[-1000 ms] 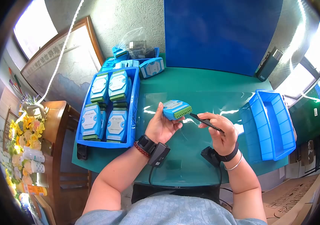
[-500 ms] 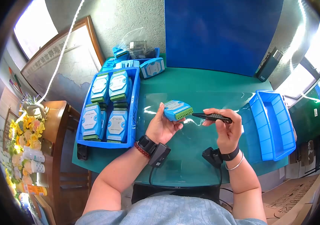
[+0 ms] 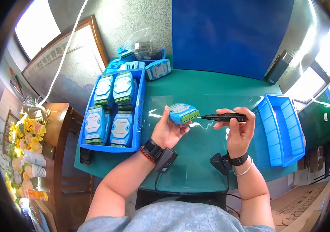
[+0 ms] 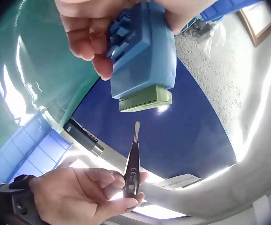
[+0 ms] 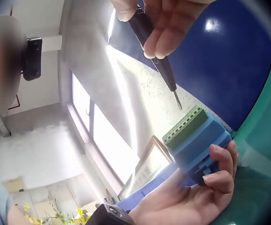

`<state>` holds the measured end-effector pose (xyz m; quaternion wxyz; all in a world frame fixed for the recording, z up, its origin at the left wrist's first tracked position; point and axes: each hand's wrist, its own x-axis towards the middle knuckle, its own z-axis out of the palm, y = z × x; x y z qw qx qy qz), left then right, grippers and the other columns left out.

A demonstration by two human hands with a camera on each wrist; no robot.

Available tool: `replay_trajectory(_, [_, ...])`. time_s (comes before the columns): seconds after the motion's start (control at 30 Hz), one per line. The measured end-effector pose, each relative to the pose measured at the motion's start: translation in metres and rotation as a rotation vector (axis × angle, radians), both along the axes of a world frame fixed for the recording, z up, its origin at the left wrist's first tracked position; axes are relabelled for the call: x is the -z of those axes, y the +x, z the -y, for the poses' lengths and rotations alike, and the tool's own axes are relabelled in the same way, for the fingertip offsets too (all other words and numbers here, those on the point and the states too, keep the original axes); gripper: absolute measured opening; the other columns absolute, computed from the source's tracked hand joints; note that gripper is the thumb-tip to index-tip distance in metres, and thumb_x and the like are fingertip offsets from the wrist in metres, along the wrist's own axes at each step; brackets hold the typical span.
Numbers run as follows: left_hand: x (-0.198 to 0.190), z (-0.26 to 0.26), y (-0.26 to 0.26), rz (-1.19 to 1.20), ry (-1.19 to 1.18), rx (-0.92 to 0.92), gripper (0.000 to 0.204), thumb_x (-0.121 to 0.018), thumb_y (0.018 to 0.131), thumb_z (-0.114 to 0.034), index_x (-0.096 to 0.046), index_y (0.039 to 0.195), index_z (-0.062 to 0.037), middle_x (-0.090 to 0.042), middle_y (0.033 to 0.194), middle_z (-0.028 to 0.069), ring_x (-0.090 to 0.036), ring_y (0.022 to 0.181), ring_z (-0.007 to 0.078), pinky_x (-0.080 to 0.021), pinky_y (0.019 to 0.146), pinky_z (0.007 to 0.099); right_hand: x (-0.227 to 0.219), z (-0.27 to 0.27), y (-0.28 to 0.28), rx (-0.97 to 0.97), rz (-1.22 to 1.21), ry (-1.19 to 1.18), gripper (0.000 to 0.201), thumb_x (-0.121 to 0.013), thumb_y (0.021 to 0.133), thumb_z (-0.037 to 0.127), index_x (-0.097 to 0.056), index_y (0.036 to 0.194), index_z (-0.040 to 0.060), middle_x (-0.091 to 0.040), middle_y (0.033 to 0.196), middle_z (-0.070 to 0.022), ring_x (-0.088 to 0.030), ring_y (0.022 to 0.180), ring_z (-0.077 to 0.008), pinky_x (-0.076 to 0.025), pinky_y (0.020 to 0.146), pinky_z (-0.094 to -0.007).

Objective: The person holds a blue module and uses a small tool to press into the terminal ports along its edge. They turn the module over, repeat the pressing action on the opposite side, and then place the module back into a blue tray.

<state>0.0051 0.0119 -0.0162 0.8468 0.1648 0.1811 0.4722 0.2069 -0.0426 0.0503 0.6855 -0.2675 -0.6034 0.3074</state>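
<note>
Mid-frame, the left hand [image 3: 166, 132] is gripping the module [image 3: 179, 110], presenting its terminals [image 3: 191, 115] to the screwdriver [image 3: 211, 117] the right hand [image 3: 240, 135] is pinching.

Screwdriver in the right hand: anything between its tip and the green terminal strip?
Nothing visible stands in the way. Both wrist views show only a gap between the tip of the screwdriver and the green terminal strip; the left hand grips the blue module by its body, fingers clear of that gap.
</note>
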Motion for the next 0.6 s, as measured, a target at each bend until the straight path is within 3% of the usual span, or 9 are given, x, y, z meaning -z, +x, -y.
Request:
replay_trajectory(0.4, [-0.0003, 0.0004, -0.0001, 0.001, 0.002, 0.011, 0.053, -0.037, 0.097, -0.051, -0.045, 0.127, -0.0075, -0.059, 0.116, 0.0139, -0.060, 0.091, 0.0269, -0.048, 0.070, 0.0360, 0.0031, 0.0006, -0.0044, -0.023, 0.001, -0.008, 0.025, -0.054, 0.095, 0.012, -0.042, 0.114, 0.0032, -0.065, 0.101, -0.0220, -0.065, 0.072, -0.0198, -0.055, 0.069, -0.0308])
replay_trajectory(0.6, [0.0002, -0.0003, -0.0003, 0.008, 0.006, 0.012, 0.054, -0.037, 0.097, -0.052, -0.046, 0.126, -0.0068, -0.060, 0.114, 0.0137, -0.061, 0.091, 0.0267, -0.048, 0.070, 0.0359, 0.0074, 0.0013, -0.0045, 0.009, 0.231, 0.208, 0.019, -0.053, 0.094, 0.006, -0.046, 0.111, 0.0016, -0.065, 0.102, -0.0238, -0.068, 0.076, -0.0234, -0.055, 0.067, -0.0316])
